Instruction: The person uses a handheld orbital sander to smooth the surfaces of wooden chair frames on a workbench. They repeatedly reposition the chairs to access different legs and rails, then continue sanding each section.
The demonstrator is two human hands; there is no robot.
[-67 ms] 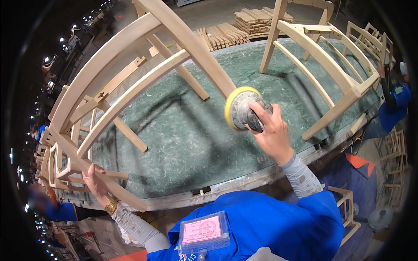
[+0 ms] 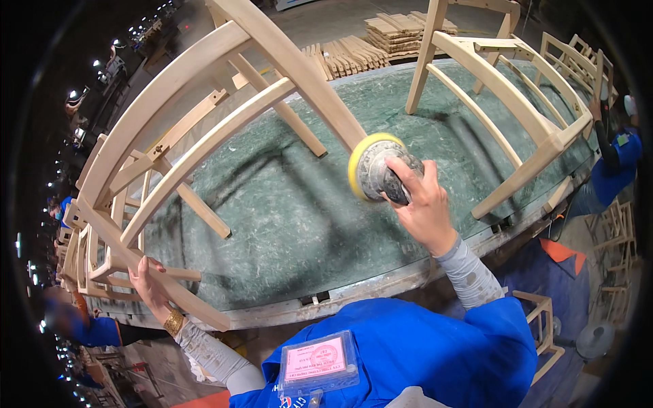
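Note:
A pale wooden chair frame [image 2: 299, 68] stands tilted on the green-topped workbench [image 2: 286, 224], with its curved rails toward the left. My left hand [image 2: 148, 289] is closed round the frame's near leg, close to the bench's front edge. In my right hand [image 2: 427, 214] is a round orbital sander [image 2: 379, 163] with a yellow pad. The pad sits against the lower end of the long slanting leg at the middle. My fingers wrap over the sander's dark top, and its pad face is turned away from me.
A second chair frame [image 2: 507, 88] stands at the bench's right, with more frames beyond it. Stacked wooden parts [image 2: 401, 37] lie past the far edge. Co-workers in blue stand at the right [image 2: 615, 166] and left [image 2: 95, 331]. An orange piece [image 2: 563, 255] lies below right.
The sander and my right hand have shifted very slightly left and up along the leg. My left hand and the chair frame look unmoved.

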